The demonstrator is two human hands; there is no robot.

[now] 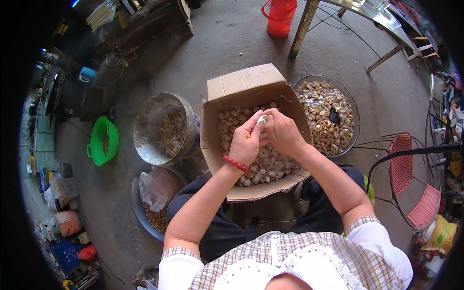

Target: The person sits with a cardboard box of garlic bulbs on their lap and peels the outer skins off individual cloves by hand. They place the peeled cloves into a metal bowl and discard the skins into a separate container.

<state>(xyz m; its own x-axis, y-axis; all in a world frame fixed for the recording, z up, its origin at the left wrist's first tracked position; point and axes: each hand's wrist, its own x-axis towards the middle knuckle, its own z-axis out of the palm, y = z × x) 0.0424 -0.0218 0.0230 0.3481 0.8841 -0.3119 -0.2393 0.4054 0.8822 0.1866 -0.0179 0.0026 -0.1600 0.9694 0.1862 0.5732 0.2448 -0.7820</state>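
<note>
Above an open cardboard box (246,84), both hands meet at a small pale piece of garlic (262,119). My left hand (247,139), with a red bead bracelet at its wrist, pinches the piece between thumb and fingers. My right hand (283,131) has its thumb and fingertips on the same piece from the other side. Whole garlic bulbs (266,163) fill the lower part of the box. Right of the box, a round basket (358,119) holds many loose garlic cloves (322,134) with a dark object among them. Left of it stands a bucket (145,152) with papery skins (172,132) inside.
A blue basin (135,214) with a plastic bag (154,190) sits at the lower left, a green basket (95,139) farther left. A red bucket (281,18) and table leg (303,30) stand ahead. A pink woven chair (401,163) is at the right.
</note>
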